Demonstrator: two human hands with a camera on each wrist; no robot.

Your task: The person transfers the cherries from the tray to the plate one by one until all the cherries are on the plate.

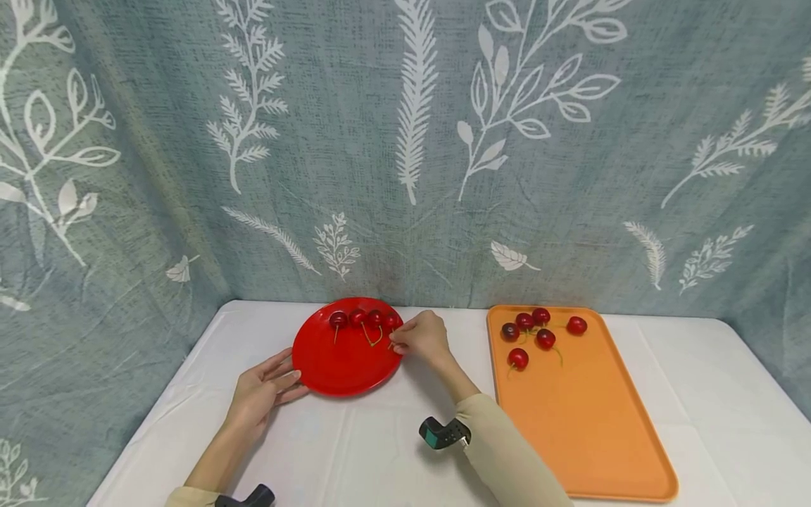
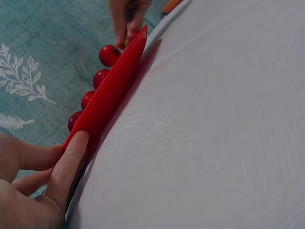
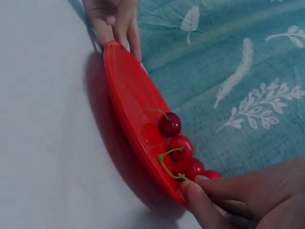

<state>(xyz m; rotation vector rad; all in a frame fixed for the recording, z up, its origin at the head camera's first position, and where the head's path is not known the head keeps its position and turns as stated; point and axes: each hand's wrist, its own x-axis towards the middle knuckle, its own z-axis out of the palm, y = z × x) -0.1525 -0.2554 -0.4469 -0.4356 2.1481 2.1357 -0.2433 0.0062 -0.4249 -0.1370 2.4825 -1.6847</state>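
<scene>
Left fingers point(image 2: 66, 169) hold the plate point(image 1: 345, 370); right fingers point(image 3: 200, 202) pinch a stem point(image 1: 391, 343), likely placing its cherry point(image 1: 392, 320). Next needs letting go.

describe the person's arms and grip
The left sleeve and right sleeve are plain beige. On the right is a black device with a teal patch; on the left, a black piece. The left grip and right grip wear no gloves.

Plate point(image 1: 345, 367): smooth, glossy, apparently plastic. Cherries point(image 1: 338, 320) on the plate: smooth, glossy skin. Tray point(image 1: 586, 422), right of the plate: smooth, plastic-looking, satin finish. Tablecloth point(image 1: 355, 451), beneath the plate: matt cloth, lightly creased. Backdrop point(image 1: 342, 141), behind the plate: matt printed cloth, wrinkled, with a coarse-weave look.
</scene>
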